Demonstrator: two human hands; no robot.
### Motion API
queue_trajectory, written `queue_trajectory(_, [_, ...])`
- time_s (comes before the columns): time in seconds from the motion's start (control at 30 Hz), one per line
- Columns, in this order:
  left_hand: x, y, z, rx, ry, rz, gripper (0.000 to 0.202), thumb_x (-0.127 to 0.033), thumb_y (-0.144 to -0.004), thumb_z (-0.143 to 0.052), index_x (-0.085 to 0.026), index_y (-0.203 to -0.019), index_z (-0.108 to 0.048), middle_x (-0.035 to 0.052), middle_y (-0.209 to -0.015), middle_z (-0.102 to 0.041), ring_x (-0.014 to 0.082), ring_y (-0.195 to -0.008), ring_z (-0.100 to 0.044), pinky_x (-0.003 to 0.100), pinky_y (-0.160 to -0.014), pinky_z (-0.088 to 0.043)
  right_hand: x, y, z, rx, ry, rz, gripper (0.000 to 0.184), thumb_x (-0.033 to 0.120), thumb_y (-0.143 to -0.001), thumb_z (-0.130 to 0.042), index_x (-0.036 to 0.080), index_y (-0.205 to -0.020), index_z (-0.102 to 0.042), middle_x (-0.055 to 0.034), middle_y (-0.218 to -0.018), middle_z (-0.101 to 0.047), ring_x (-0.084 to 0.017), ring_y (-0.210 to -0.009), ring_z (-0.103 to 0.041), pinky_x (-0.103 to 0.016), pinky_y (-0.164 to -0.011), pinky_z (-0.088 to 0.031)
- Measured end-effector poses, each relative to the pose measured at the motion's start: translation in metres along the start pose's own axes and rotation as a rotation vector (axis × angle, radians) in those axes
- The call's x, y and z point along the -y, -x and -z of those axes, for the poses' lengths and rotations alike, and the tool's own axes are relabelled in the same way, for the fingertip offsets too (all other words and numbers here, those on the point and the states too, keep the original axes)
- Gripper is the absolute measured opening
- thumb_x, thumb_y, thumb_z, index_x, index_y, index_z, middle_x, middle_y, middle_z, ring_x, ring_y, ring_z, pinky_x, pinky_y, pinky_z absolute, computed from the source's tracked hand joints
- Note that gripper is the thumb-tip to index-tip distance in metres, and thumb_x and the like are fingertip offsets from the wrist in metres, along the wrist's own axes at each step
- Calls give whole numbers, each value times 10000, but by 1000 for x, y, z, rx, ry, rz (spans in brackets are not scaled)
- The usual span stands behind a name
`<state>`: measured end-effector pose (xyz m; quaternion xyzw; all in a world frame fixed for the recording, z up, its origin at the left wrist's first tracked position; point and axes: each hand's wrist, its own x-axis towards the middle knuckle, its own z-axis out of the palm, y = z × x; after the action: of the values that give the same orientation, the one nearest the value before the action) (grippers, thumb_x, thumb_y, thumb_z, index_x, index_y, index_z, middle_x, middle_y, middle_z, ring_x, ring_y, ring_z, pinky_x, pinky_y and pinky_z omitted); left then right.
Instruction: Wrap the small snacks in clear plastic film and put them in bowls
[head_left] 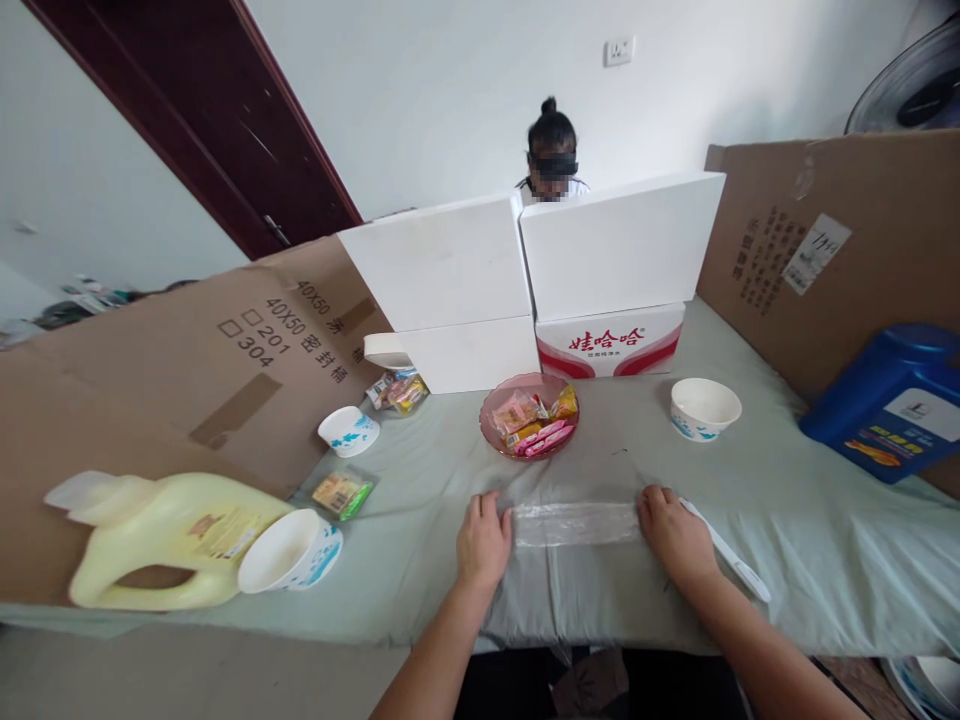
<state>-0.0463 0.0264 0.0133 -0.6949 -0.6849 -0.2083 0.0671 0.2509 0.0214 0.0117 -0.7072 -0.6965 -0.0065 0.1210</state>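
A folded strip of clear plastic film point(576, 523) lies across the front of the cloth-covered table. My left hand point(484, 540) is closed on its left end, the thumb along the film. At the other end my right hand point(677, 533) has its fingers curled over the film's edge. A long white flat object point(726, 552) lies just right of my right hand, partly behind it; its kind is unclear. Beyond the film sits a pink glass bowl point(491, 438) with wrapped snacks point(536, 420) in it.
White paper bowls point(705, 408) stand right and left. A yellow jug point(172, 540) lies at left near a snack packet point(343, 494). A blue bottle point(889, 405) leans at right. White boxes point(465, 355) and cardboard point(277, 370) wall the table; a person point(553, 140) is behind.
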Motion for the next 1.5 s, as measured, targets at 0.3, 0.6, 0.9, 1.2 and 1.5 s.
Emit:
queue_trajectory(0.3, [-76,42,-13,296,142,-434,637,-361,-914,-495,-157,-1480,-286,132,-1550,-278,348,-1427,-222,579,-1118,-265,38,15,-12,-93,-110,575,443,296,-912,-482,200,-1343,-513,-84,-1416,-501,-270,-1348,-376,-476,-1100,-265])
queue_trajectory(0.6, [-64,43,-14,454,112,-436,773,-531,-890,-524,-245,-1519,-178,110,-1597,-87,365,-1457,-65,647,-1132,-140,-23,-7,-14,-38,3,63,466,317,-938,-412,76,-1320,-524,-183,-1397,-498,-352,-1336,-371,-539,-1086,-229])
queue_trajectory(0.9, [-41,12,9,399,203,-521,604,-396,-833,-650,-206,-1371,-454,142,-1520,-321,356,-1423,-231,626,-1115,-236,-23,-2,5,34,-259,95,339,141,-811,-438,157,-1089,-632,-87,-942,-678,-223,-910,-618,-355,-831,-454])
queue_trajectory(1.2, [-101,77,-3,181,603,-523,528,-524,-897,-490,-143,-1264,-495,145,-1053,-643,286,-954,-613,474,-823,-523,25,51,46,380,-1208,23,353,402,-853,-501,202,-1142,-532,21,-767,-546,-118,-565,-560,-261,-551,-484])
queue_trajectory(1.5, [-81,75,8,350,869,-243,288,-364,-954,-425,-194,-1080,-621,88,-943,-705,215,-874,-667,336,-799,-535,22,65,15,414,-1127,260,697,500,-851,-539,213,-1447,-318,-160,-1320,-547,-277,-1191,-539,-435,-957,-458])
